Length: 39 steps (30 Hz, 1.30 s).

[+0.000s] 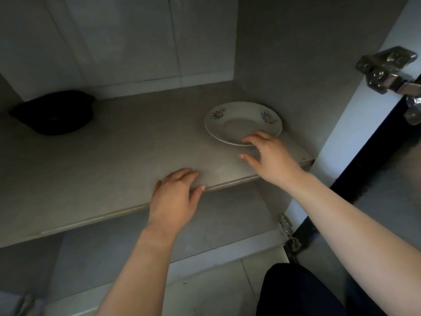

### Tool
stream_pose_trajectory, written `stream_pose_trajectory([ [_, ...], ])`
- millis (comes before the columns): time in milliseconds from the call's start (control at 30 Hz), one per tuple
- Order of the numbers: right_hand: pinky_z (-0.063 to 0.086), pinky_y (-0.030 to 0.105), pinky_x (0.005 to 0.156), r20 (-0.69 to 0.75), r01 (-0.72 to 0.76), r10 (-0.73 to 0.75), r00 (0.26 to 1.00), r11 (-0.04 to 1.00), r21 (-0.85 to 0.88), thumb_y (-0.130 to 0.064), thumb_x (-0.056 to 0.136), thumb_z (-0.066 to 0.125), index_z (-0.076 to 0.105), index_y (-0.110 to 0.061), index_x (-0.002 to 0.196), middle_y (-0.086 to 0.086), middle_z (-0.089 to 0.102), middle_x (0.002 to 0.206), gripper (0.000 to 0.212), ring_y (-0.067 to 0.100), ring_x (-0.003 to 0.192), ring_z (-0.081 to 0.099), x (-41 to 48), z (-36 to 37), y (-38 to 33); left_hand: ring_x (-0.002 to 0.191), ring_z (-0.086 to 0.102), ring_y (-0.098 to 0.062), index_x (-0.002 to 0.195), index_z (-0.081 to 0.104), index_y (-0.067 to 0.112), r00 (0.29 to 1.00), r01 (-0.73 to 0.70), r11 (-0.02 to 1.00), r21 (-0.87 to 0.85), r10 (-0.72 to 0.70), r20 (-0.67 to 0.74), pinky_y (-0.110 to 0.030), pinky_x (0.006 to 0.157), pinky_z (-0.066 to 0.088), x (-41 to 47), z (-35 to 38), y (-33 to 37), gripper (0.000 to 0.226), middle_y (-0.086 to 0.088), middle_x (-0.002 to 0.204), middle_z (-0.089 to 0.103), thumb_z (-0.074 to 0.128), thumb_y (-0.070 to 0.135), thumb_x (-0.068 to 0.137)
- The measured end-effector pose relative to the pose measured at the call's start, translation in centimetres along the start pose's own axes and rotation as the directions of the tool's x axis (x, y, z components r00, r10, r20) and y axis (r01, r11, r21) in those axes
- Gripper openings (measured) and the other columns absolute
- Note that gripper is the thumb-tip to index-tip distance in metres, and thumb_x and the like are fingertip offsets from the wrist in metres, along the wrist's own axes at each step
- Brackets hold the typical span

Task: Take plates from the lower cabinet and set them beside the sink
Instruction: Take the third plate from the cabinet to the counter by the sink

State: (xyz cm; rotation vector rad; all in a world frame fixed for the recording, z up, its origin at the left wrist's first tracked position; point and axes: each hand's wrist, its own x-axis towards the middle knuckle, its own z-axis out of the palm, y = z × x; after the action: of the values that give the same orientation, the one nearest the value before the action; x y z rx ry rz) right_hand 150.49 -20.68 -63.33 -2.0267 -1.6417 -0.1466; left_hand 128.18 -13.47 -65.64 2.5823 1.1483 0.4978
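Head view
Shelf [114, 160]: a grey board inside the lower cabinet, its front edge running from lower left up to the right.
Plate [237, 122]: white with small flower prints on the rim; it lies flat on the shelf near the right front corner, close to the right cabinet wall.
Right hand [271, 156]: spread wide, holding nothing; the fingertips [247, 139] rest on the plate's near rim, while the thumb points left above the bare shelf, apart from the plate.
Left hand [175, 197]: laid palm down over the shelf's front edge near the middle, fingers loosely extended on top and the thumb along the edge; it grips no object.
Dark object [54, 112]: a black, bowl-like thing at the shelf's left rear corner, well apart from the plate; too dim to tell more.
Hinge [387, 71]: metal, on the right side of the cabinet frame, upper right.
Lower hinge [288, 233]: on the same frame, below the shelf.
Cabinet floor [216, 215]: grey, visible under the shelf.
Dark clothing [300, 293]: at the bottom edge, between the forearms.
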Motion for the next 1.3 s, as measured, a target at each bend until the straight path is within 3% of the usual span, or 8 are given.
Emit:
stream_pose_trajectory([
  [233,0.050,0.036,0.075,-0.039,-0.007,0.002,0.999,0.992,-0.128,-0.021,0.084,0.062,0.069,-0.011,0.102,0.010,0.066,0.105,0.021,0.032,0.097,0.060,1.8,0.6,0.1,0.128,0.045,-0.019,0.129,0.054,0.025,0.999,-0.013,0.997,0.072,0.011,0.032,-0.037,0.106,0.035,0.2,0.8,-0.8,0.042,0.003,0.139,0.049,0.052,0.040,0.089],
  [500,0.051,0.036,0.061,-0.099,0.060,-0.068,0.993,0.995,-0.081,-0.012,0.082,0.063,0.072,-0.009,0.087,0.011,0.069,0.087,0.011,0.033,0.079,0.064,1.0,1.0,0.2,0.131,0.041,-0.016,0.132,0.049,0.030,0.999,-0.016,0.997,0.078,0.013,0.042,-0.036,0.108,0.031,0.0,0.9,-0.8,0.044,0.007,0.143,0.044,0.051,0.039,0.089],
  [667,0.053,0.036,0.060,-0.123,0.109,-0.113,0.986,0.993,-0.038,-0.019,0.084,0.057,0.072,-0.012,0.089,0.007,0.069,0.086,0.017,0.031,0.078,0.063,-1.4,0.7,-0.6,0.127,0.046,-0.017,0.130,0.052,0.031,0.999,-0.044,0.996,0.076,0.043,0.011,-0.037,0.106,0.035,0.0,0.9,-1.3,0.042,0.007,0.140,0.049,0.054,0.036,0.088],
  [833,0.051,0.026,0.063,-0.151,0.109,-0.117,0.982,0.992,-0.059,-0.022,0.083,0.060,0.072,-0.015,0.089,-0.001,0.070,0.089,0.015,0.022,0.078,0.064,-3.8,0.1,-0.9,0.122,0.052,-0.020,0.123,0.060,0.028,0.997,-0.065,0.997,0.042,0.067,-0.033,-0.038,0.103,0.039,0.0,1.0,-1.7,0.038,0.005,0.134,0.056,0.061,0.033,0.086],
  [933,0.052,0.029,0.068,-0.106,0.104,-0.109,0.988,0.993,-0.052,-0.023,0.082,0.067,0.072,-0.015,0.093,-0.001,0.070,0.092,0.014,0.022,0.083,0.065,-3.5,-0.2,-0.3,0.124,0.050,-0.018,0.126,0.057,0.028,0.997,-0.070,0.996,0.049,0.071,-0.025,-0.038,0.104,0.038,0.1,1.0,-1.7,0.040,0.007,0.136,0.054,0.059,0.034,0.087],
  [1300,0.055,0.032,0.067,-0.139,0.119,-0.118,0.983,0.993,-0.003,-0.025,0.083,0.059,0.073,-0.015,0.089,-0.001,0.071,0.088,0.018,0.023,0.078,0.066,-3.8,0.2,-0.6,0.126,0.047,-0.019,0.136,0.045,0.024,0.999,-0.044,0.999,0.021,0.044,-0.019,-0.036,0.105,0.037,0.2,0.5,-1.3,0.052,0.004,0.137,0.052,0.057,0.037,0.087],
])
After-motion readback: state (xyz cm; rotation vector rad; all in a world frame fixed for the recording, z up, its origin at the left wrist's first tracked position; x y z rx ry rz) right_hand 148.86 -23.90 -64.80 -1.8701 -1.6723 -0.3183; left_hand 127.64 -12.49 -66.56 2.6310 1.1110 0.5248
